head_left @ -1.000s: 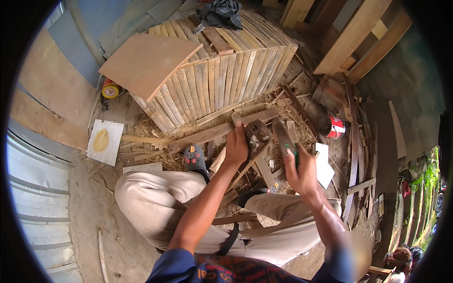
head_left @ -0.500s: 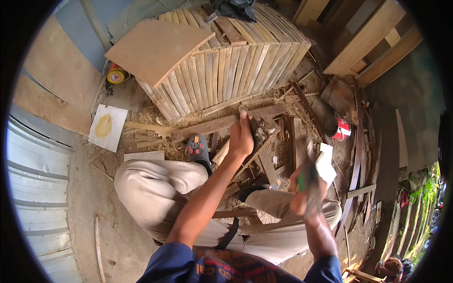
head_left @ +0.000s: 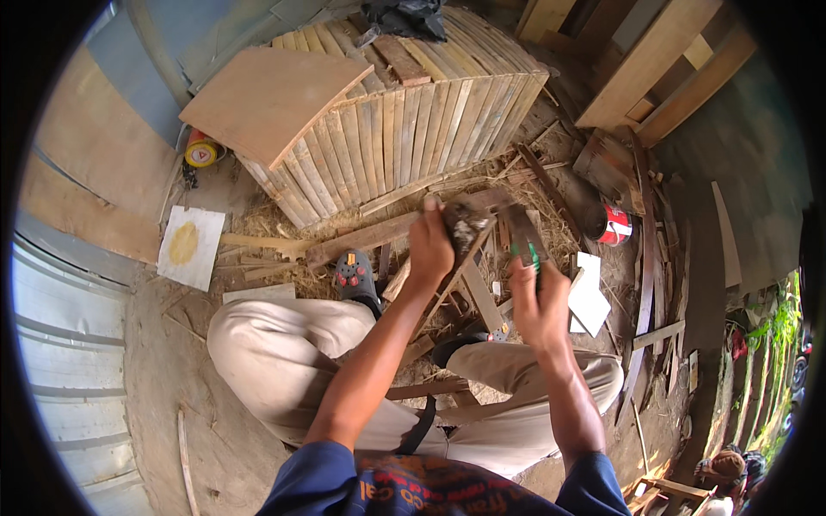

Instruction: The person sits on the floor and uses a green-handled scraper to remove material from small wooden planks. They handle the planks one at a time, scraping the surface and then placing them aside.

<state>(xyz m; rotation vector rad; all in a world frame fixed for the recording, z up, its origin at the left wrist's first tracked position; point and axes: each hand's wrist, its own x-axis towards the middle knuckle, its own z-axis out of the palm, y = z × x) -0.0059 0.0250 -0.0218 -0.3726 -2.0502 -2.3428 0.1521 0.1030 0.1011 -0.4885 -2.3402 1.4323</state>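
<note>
My left hand [head_left: 430, 249] is closed around a rough, dark piece of wood [head_left: 465, 230] with a whitish patch, its thumb pointing up along the side. My right hand [head_left: 542, 301] grips a dark-bladed hand tool [head_left: 520, 228] with green near the handle; its exact kind is blurred. The blade stands just right of the wood, and I cannot tell whether they touch. Below both, a narrow board [head_left: 482, 292] slants among wood pieces between my legs. A grey clog [head_left: 354, 275] is on my left foot.
Ahead stands a slatted wooden structure [head_left: 387, 142] with a brown panel [head_left: 275, 99] on top. A red can [head_left: 615, 225] and white sheet [head_left: 589, 297] lie to the right. At left are a stained white sheet [head_left: 185, 245] and a yellow-red container [head_left: 200, 152]. Straw and scraps litter the ground.
My right hand has brought the tool forward and left, closer to the wood. My left hand keeps its hold and has shifted slightly. The view has also shifted a little.
</note>
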